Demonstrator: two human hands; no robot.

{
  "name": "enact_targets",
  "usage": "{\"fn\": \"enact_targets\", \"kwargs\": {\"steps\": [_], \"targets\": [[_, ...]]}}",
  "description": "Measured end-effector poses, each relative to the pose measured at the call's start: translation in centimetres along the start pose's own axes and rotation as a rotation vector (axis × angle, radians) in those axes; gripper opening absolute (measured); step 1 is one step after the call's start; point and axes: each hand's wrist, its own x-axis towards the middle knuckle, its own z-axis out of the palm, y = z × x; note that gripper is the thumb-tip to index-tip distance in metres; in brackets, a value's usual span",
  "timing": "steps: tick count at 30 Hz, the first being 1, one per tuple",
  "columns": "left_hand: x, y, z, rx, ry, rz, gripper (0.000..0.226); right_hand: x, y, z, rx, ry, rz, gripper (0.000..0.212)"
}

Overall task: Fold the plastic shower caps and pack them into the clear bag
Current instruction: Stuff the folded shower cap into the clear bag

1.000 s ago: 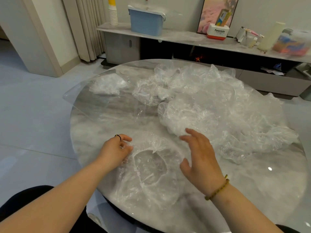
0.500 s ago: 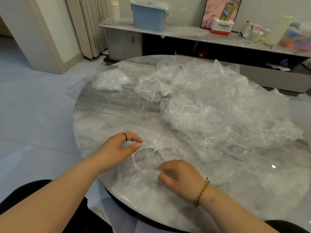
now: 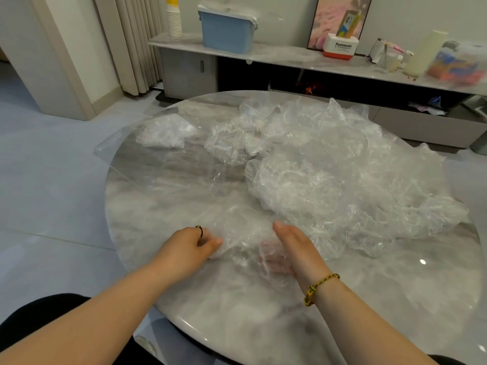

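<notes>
A round, glossy marble bench (image 3: 369, 299) stands on a pale tiled floor. Behind it a low shelf (image 3: 290, 57) runs along the wall and carries a blue bin (image 3: 226, 32), a stack of paper cups (image 3: 174, 19) and a Panasonic box (image 3: 340, 47). A pleated curtain (image 3: 131, 43) hangs at the far left.

Both bare forearms reach in from the near edge. The left hand (image 3: 192, 246), with a dark ring (image 3: 199, 229) on one finger, lies knuckles up, its fingers curled in and its thumb pinching the left rim of a shower cap (image 3: 245, 238). The right hand (image 3: 295, 248), a braided bracelet (image 3: 320, 287) at its wrist, stands on edge with its fingers straight and together. It grips nothing, and its palm lies against the cap's right side, showing pink through the film.

The cap lies crumpled on the bench between the two hands, touching both. Just beyond the right hand spreads a heap of shower caps (image 3: 329, 175), covering the far right half of the bench. The clear bag (image 3: 147, 164) lies flat at the far left, well apart from the hands, one corner overhanging the bench rim and a small white bundle (image 3: 166, 133) at its far end.
</notes>
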Motion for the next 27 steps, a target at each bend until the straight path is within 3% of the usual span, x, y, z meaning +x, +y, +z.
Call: {"fn": "enact_targets", "kwargs": {"steps": [1,4,8,10,12,14,15,20,23,25,27], "targets": [[0.1,0.0,0.1,0.008,0.005,-0.027,0.042,0.0,0.2,0.1,-0.088,0.046,-0.062,0.01],[0.4,-0.2,0.1,0.129,0.036,-0.091,0.048,0.3,1.2,0.1,-0.33,0.124,-0.155,0.022],[0.4,0.6,-0.5,0.317,0.165,-0.112,0.036,0.7,1.5,0.2,-0.442,0.16,-0.152,0.011],[0.6,0.6,-0.2,0.453,0.4,0.137,0.019,1.0,1.7,0.2,-0.452,0.177,-0.17,0.008],[0.7,1.0,0.9,0.452,0.516,0.459,0.027,1.0,1.8,0.3,-0.504,0.183,-0.189,0.012],[0.7,1.5,2.3,0.521,0.441,0.709,0.034,1.1,1.8,0.2,-0.566,0.193,-0.203,0.019],[0.8,1.5,3.1,0.59,0.37,0.75,0.037,1.0,1.7,0.2,-0.588,0.192,-0.202,0.021],[1.5,1.5,3.7,0.742,-0.01,0.418,0.063,0.5,1.3,0.4,-0.717,0.181,-0.222,0.038],[2.1,0.6,4.1,0.713,-0.035,0.395,0.093,0.0,1.4,1.2,-1.018,0.412,-0.605,0.046],[2.2,0.6,4.2,0.689,-0.087,0.377,0.098,0.0,2.2,2.2,-1.144,0.423,-0.782,0.045],[2.3,0.5,4.2,0.705,-0.106,0.374,0.1,-0.1,3.0,3.1,-1.23,0.358,-0.815,0.037]]}}
